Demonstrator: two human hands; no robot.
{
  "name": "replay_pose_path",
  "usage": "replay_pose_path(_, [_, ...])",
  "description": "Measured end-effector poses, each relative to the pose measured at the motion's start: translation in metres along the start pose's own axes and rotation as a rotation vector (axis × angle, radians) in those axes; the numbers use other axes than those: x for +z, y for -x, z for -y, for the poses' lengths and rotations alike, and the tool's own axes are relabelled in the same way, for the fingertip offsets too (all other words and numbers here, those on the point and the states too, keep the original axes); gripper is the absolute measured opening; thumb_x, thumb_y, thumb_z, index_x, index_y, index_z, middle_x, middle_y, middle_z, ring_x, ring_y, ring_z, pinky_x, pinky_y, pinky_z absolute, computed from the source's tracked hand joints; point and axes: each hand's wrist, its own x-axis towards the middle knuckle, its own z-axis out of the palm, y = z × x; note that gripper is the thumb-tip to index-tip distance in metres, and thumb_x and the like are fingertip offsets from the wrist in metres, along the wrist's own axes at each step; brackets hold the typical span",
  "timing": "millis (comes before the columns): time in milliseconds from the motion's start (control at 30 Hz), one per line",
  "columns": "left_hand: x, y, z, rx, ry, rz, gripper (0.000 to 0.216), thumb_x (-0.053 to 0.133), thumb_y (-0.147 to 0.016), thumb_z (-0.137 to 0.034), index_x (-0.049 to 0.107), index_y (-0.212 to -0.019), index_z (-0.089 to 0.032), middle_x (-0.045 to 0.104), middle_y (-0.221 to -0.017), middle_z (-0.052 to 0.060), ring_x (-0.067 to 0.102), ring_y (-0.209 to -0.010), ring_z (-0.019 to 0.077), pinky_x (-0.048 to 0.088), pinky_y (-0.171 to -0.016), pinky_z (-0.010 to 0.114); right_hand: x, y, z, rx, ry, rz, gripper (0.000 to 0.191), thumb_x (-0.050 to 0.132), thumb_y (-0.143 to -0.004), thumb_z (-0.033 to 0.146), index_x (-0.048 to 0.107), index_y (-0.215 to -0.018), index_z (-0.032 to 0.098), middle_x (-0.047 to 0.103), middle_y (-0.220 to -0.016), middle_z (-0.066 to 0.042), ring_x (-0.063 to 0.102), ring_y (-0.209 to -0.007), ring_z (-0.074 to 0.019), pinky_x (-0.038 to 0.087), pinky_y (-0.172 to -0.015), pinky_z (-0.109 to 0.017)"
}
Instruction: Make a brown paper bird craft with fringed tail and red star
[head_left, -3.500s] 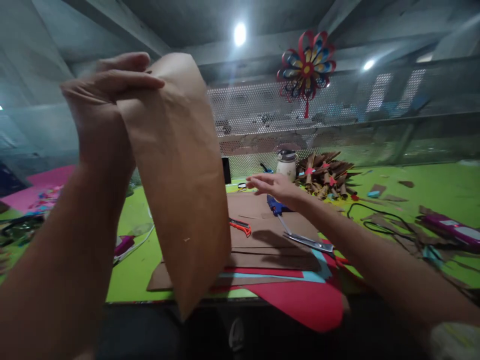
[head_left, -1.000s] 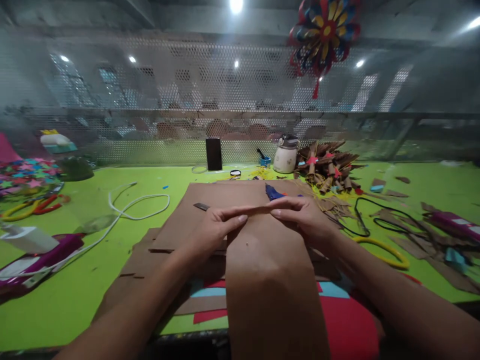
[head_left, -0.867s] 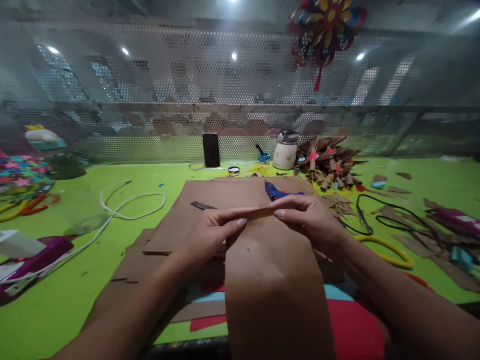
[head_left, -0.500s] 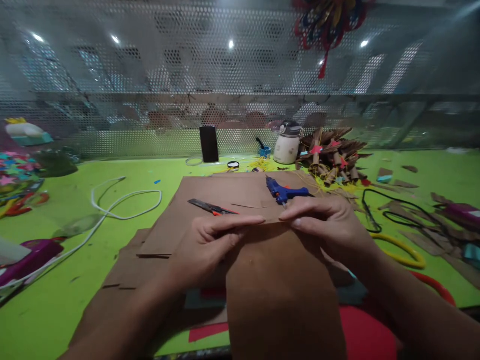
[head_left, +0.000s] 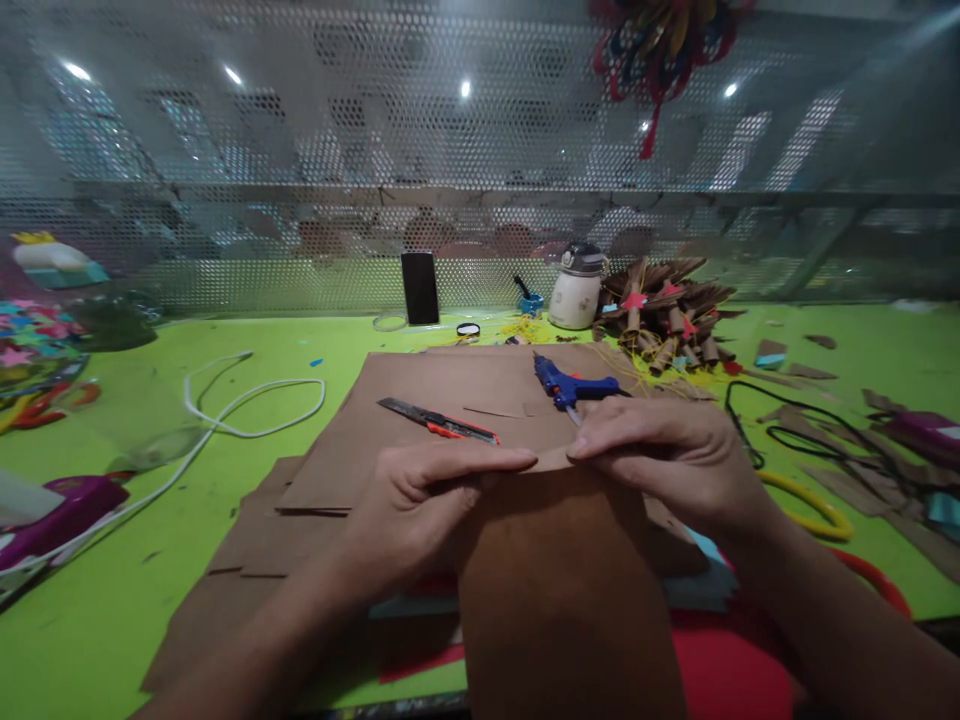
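Observation:
A strip of brown kraft paper hangs down toward me, its top edge bent over in a narrow fold. My left hand pinches the left part of that fold, index finger lying along the top. At the fold's right part my right hand pinches between thumb and fingers. Just beyond the hands, a red and black utility knife and a blue glue gun lie on a stack of brown paper sheets. The lower end of the strip runs out of view.
Behind the stack stand a dark phone and a white bottle, beside a pile of rolled brown paper pieces. A white cable loops at left. Red paper lies at lower right, near a yellow ring.
The folded top edge has come slightly lower and tilted toward me, showing more of the fold's face. More of the utility knife is visible. Both hands keep their pinch.

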Motion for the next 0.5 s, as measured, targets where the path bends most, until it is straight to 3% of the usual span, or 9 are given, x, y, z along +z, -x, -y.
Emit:
replay_pose_path(233, [-0.0005, 0.0045, -0.0063, 0.111, -0.134, 0.027, 0.033, 0.051, -0.071, -0.005, 0.073, -0.091, -0.020, 0.073, -0.089, 0.001, 0.067, -0.081, 0.0150, 0.051, -0.071, 0.019, -0.0011, -0.0014, -0.0012, -0.084, -0.075, 0.045, 0.026, 0.060, -0.074, 0.004, 0.072, -0.086, 0.023, 0.068, -0.075, -0.004, 0.061, -0.077, -0.0171, 0.048, -0.069, -0.028])
replay_pose_path(367, [-0.0056, 0.0024, -0.0096, 0.034, -0.091, 0.142, 0.025, 0.055, -0.075, -0.017, 0.071, -0.094, -0.017, 0.071, -0.095, 0.005, 0.064, -0.089, 0.0198, 0.049, -0.076, 0.025, 0.0013, 0.0005, 0.0011, -0.090, -0.030, 0.085, 0.028, 0.057, -0.074, 0.001, 0.071, -0.086, 0.022, 0.068, -0.078, -0.004, 0.062, -0.074, -0.0159, 0.047, -0.065, -0.026])
replay_pose_path(500, [-0.0051, -0.0034, -0.0105, -0.134, 0.034, 0.194, 0.033, 0.046, -0.084, -0.035, 0.065, -0.100, -0.013, 0.068, -0.096, 0.007, 0.061, -0.090, 0.0209, 0.046, -0.074, 0.026, 0.0065, 0.0025, 0.0032, -0.113, 0.014, 0.135, 0.032, 0.053, -0.074, -0.003, 0.071, -0.087, 0.021, 0.068, -0.080, -0.004, 0.063, -0.075, -0.0149, 0.047, -0.064, -0.025])
